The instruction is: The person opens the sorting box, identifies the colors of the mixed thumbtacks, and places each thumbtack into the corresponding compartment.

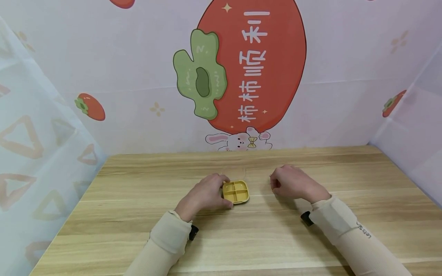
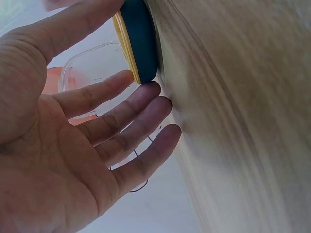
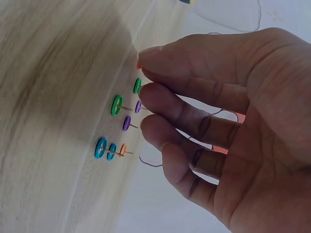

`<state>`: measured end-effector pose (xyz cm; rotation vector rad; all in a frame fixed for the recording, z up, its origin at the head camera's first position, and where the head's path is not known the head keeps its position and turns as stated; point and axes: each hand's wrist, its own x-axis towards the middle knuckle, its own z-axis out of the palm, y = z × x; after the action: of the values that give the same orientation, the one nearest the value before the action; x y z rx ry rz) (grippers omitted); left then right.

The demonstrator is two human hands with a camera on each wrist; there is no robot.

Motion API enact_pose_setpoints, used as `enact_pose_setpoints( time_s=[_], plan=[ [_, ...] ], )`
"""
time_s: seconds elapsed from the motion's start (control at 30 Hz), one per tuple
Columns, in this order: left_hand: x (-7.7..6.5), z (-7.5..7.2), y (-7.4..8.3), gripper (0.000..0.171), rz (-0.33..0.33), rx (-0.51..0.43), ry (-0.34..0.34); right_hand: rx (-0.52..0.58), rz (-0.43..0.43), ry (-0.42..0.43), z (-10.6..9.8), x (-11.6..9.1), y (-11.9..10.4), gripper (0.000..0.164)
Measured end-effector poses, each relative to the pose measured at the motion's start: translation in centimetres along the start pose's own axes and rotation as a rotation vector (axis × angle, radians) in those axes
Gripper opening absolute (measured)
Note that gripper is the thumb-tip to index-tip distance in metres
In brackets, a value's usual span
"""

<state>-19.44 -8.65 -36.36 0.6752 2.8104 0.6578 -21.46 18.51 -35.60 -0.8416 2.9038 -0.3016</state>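
Note:
A small pill box (image 1: 236, 192) with four yellow compartments and a dark teal base (image 2: 140, 41) lies on the table. Its clear lid (image 2: 92, 60) stands open at the far side. My left hand (image 1: 206, 193) holds the box from the left, thumb on the near edge and index finger on the far edge. Farther right, my right hand (image 1: 291, 183) pinches a small orange piece (image 3: 139, 65), mostly covered by the fingertips. Beside those fingers stand several small ring-shaped studs with thin posts: green (image 3: 117, 105), purple (image 3: 127, 123), blue (image 3: 100, 148) and orange (image 3: 123, 149).
The wooden table (image 1: 138, 222) ends at a printed cloth backdrop (image 1: 138, 126) with a large persimmon picture. Cloth also hangs along both sides. In the head view the right hand hides the studs.

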Motion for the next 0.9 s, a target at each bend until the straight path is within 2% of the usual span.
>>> enact_pose_setpoints(
  time_s=[0.5,0.9],
  plan=[
    [-0.2,-0.1,0.2,0.068,-0.019,0.012,0.000,0.009,0.018,0.021,0.1,0.2,-0.8,0.017],
    [-0.1,0.0,0.4,0.069,-0.026,0.031,-0.015,-0.008,-0.015,0.069,0.4,0.4,-1.2,0.018]
  ],
)
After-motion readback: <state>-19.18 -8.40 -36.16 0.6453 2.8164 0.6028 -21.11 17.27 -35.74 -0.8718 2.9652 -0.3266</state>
